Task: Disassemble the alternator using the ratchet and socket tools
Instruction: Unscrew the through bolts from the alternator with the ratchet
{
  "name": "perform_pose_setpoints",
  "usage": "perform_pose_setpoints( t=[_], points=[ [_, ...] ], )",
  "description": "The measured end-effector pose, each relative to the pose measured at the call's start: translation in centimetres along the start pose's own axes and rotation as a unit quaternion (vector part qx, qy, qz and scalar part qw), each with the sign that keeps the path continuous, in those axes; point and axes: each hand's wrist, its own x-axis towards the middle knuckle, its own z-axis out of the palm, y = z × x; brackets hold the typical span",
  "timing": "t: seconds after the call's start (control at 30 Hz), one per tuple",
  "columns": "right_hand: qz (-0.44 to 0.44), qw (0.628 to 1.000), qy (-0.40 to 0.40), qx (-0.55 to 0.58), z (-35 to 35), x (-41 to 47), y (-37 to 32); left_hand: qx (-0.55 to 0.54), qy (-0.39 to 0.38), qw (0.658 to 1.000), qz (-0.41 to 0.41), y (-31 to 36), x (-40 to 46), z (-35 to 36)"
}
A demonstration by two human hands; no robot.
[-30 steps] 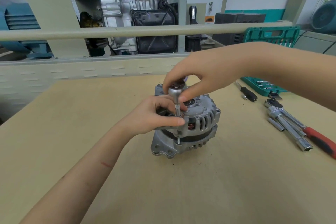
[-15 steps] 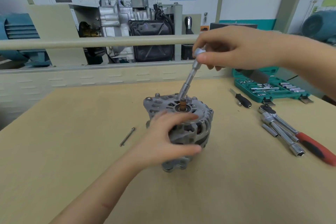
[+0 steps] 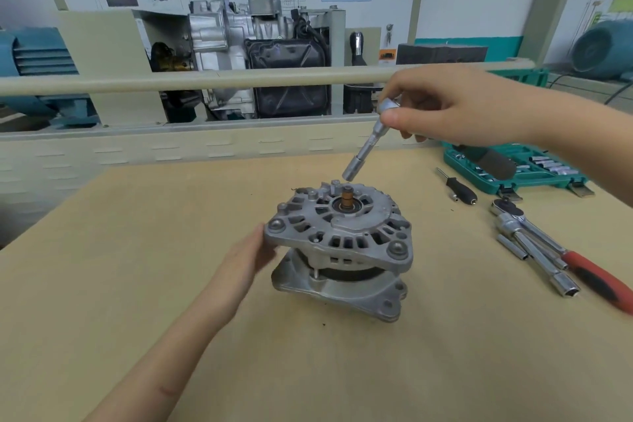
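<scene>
On beige workbench [image 3: 137, 284], left hand [image 3: 245, 262] steadies alternator [image 3: 342, 243]; right hand [image 3: 455, 106] grips ratchet [image 3: 368, 140]: better seat its socket squarely.

1. the alternator [image 3: 342, 243] stood mid-workbench [image 3: 137, 250].
2. the left hand [image 3: 246, 260] lay at its left.
3. the socket [image 3: 359, 161] hung above it.
4. the ratchets [image 3: 548, 250] lay right, before the socket case [image 3: 534, 175].

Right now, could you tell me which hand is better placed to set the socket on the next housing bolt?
The right hand: it already grips the ratchet, socket end poised above the alternator. The left hand steadies the housing's side.
</scene>
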Motion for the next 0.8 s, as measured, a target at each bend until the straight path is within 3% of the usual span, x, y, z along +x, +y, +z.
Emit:
perform_pose_setpoints(
  t=[0.2,0.27,0.33,0.43,0.5,0.57,0.7,0.8],
  points=[
    [-0.004,1.000,-0.028,-0.004,1.0,0.4,-0.9,0.014,-0.168,0.985,0.039,-0.1,-4.9,1.7],
    [-0.012,0.999,-0.035,0.004,1.5,0.7,-1.2,-0.020,-0.186,0.982,0.008,-0.2,-6.3,1.9],
    [-0.018,0.999,-0.041,0.007,1.8,0.7,-1.5,0.007,-0.139,0.990,0.016,0.2,-6.3,1.6],
    [-0.020,0.999,-0.050,0.005,1.9,0.6,-1.7,-0.003,0.077,0.996,0.043,0.1,-3.6,0.4],
    [-0.021,0.998,-0.055,0.002,1.9,0.4,-1.7,-0.025,0.146,0.988,0.043,0.2,-0.9,-0.2],
    [-0.019,0.998,-0.060,-0.005,1.9,0.3,-1.8,-0.052,0.120,0.991,0.021,0.0,1.8,0.1],
    [-0.023,0.998,-0.062,-0.014,2.0,0.0,-1.9,-0.095,-0.010,0.994,-0.055,1.1,4.8,2.9],
    [-0.027,0.998,-0.061,-0.007,2.0,-0.3,-1.8,-0.098,-0.072,0.992,-0.044,0.8,5.0,3.3]
  ],
)
